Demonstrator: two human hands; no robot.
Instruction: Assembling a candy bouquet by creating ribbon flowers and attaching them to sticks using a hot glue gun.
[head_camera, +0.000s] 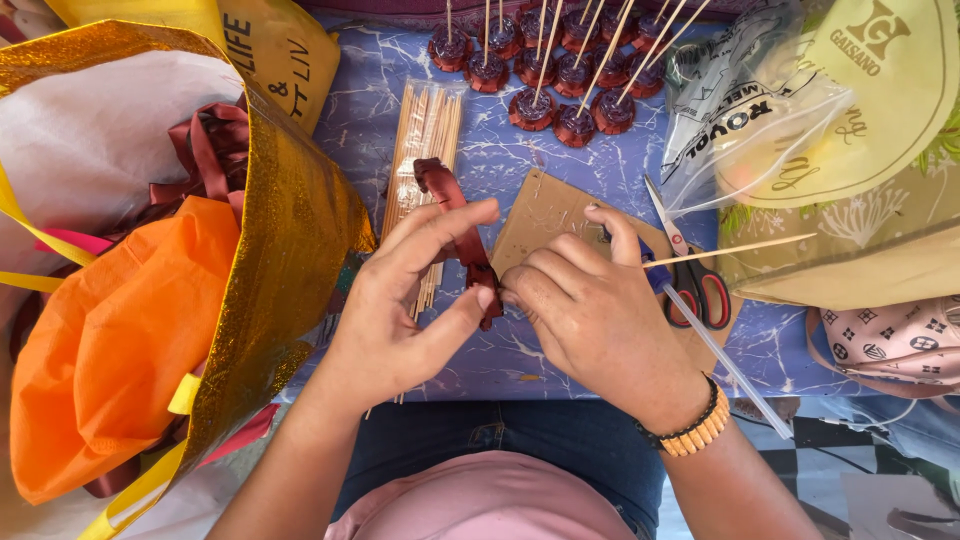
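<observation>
— What do the hands have right now?

— Both meet on a strip of dark red ribbon (468, 238). The left hand (400, 310) pinches it between thumb and forefinger, other fingers spread loosely. The right hand (590, 310) is curled closed, its fingertips on the ribbon's lower end, and a thin wooden stick (740, 247) pokes out past its knuckles to the right. A clear tube with a blue end (712, 345) runs under that hand too; whether it is gripped I cannot tell.

— So how far has the work got?

— Judging by the layout, well underway. Beyond the hands, at the far edge of the table (500, 150), a cluster of small dark red flowers (560, 70) already stands on sticks. The ribbon in hand looks unshaped, so this piece seems barely begun.

— And what remains?

— Plenty of supply, it seems. Just beyond the left hand lies a packet of bare sticks (425, 130). Left of it, a gold bag (290, 230) holds more ribbon and orange paper (120, 340).

— Tools?

— Scissors (695, 275) lie just right of the right hand, and a brown card (545, 215) sits beneath it.
</observation>
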